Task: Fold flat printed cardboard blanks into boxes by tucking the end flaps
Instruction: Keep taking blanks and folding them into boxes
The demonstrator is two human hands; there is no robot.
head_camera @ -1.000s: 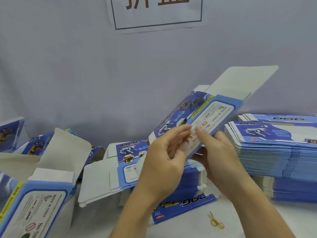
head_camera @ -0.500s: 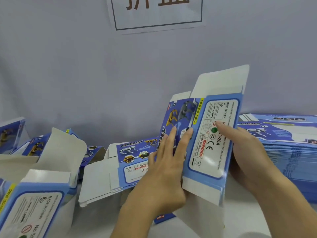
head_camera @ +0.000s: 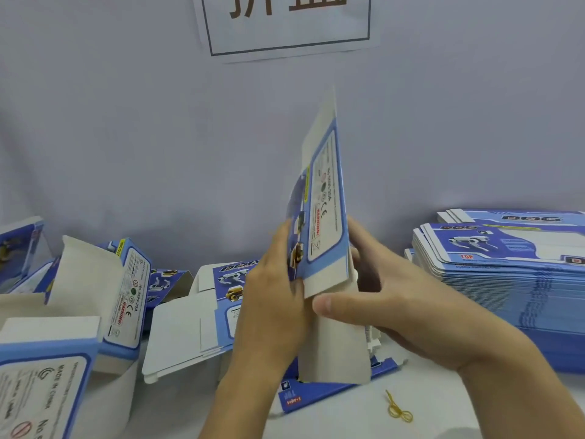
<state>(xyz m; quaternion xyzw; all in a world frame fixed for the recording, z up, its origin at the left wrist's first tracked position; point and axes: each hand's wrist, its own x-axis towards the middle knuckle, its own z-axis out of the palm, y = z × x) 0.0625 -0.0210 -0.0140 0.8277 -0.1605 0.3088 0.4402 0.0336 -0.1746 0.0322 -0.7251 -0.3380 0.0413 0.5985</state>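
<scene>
1. The blank (head_camera: pixel 326 217) has swung round since half a second ago; then its white label panel faced the camera broadly, now the piece stands nearly edge-on and upright between the two hands, above the table (head_camera: pixel 459 407), with the label panel narrowed to a sliver.
2. The left hand (head_camera: pixel 272 299) has shifted too; earlier its straight fingers lay flat on the printed face, now they curl round the blank's left edge and grip it; the right hand (head_camera: pixel 389 312) holds the opposite side, thumb laid across the front just below the blue border, the other fingers behind the card and mostly hidden.
3. I judge this to mean the flat sleeve is being squeezed open into a tube; no end flap looks tucked yet, so this box is at an early stage.
4. The blank is blue-printed card with a white rounded label panel bearing a red warning line and CE mark; a yellow strip and toy-dog pictures show on the adjoining face; a plain white flap (head_camera: pixel 321 128) sticks up at the top, and a longer white flap (head_camera: pixel 335 350) hangs down to near the table.
5. Around it: a tall stack of flat blanks (head_camera: pixel 500 280) to the right, an opened blank (head_camera: pixel 190 324) lying behind the left hand, erected boxes (head_camera: pixel 126 293) at the left, and a yellow rubber band (head_camera: pixel 399 410) on the table.
</scene>
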